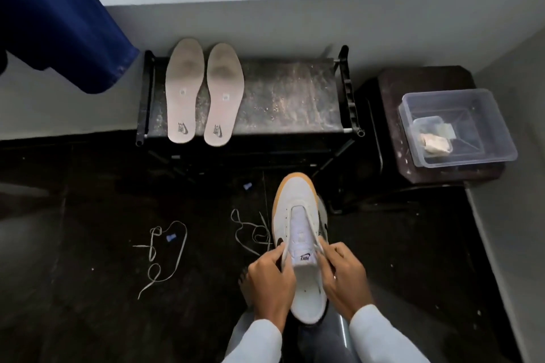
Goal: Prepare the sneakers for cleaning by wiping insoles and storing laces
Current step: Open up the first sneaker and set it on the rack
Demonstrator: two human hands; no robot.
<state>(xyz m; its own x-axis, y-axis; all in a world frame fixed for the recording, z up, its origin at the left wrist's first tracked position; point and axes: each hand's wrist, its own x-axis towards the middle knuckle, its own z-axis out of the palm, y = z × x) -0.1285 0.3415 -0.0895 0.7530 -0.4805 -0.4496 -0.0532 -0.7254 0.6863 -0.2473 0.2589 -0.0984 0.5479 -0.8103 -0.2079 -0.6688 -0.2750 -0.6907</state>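
A white sneaker (298,203) with a tan sole rests in front of me, toe pointing away. My left hand (269,280) grips its left side at the collar. My right hand (343,277) pinches the lace (313,233) that runs up over the tongue. Part of this lace (250,230) trails onto the floor left of the shoe. A second loose lace (165,253) lies on the dark floor further left. Two pale insoles (182,91) (224,94) lie side by side on a low black bench (292,97).
A clear plastic tub (498,127) holding a crumpled cloth (436,143) sits on a dark stool (392,103) at the right. Blue fabric (59,15) hangs at the upper left. Grey walls close in behind and on the right. Small blue scraps (171,237) lie on the floor.
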